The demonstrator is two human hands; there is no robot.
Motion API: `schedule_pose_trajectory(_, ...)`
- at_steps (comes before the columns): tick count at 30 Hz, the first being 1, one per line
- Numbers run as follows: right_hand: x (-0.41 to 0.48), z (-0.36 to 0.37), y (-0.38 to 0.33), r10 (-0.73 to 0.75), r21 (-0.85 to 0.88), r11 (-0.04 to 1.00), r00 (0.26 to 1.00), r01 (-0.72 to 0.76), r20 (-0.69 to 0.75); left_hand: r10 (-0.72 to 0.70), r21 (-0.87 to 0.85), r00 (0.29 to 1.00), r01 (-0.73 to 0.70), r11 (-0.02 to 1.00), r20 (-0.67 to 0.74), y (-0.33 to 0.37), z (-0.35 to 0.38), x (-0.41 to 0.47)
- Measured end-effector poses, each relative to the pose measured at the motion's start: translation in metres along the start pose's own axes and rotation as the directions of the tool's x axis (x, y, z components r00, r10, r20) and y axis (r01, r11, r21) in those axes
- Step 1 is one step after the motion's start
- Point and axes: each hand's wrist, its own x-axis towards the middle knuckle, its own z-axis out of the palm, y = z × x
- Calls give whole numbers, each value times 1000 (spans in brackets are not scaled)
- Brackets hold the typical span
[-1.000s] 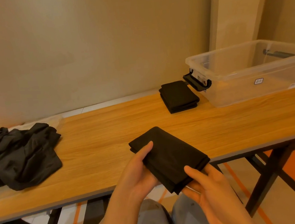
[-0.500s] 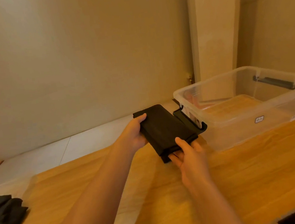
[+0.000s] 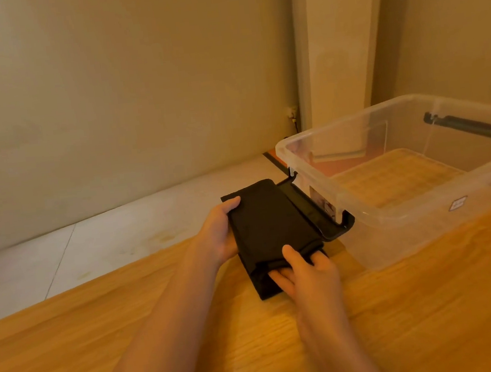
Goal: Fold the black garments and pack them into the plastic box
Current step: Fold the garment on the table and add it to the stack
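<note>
Brings folded black garment (image 3: 268,223) down onto stack (image 3: 260,288) beside plastic box (image 3: 425,214), lower than before. Keeps left hand (image 3: 217,235) and right hand (image 3: 306,273) gripping it.

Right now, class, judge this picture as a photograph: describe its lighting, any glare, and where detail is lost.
Head view: warm, dim yellowish light throughout. Head view: the black garments read as a near-featureless dark mass, folds barely separable. Head view: the plastic box shows a soft pale sheen on its rim, no harsh glare.
</note>
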Motion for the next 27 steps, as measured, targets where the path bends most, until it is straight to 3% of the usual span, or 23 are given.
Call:
schedule_pose_trajectory(9,-10,-8,2,-193,-298,941,978,163,-74,73,213,987,-41,976,-142,-2,14,-4)
schedule_pose_trajectory(19,-5,-11,4,-230,-390,902,970,185,-72,439,597,864,-222,771,-246,-1,29,8)
schedule_pose_trajectory(27,-4,-15,6,-239,-421,887,968,189,-70,508,712,819,-189,676,-265,2,34,17)
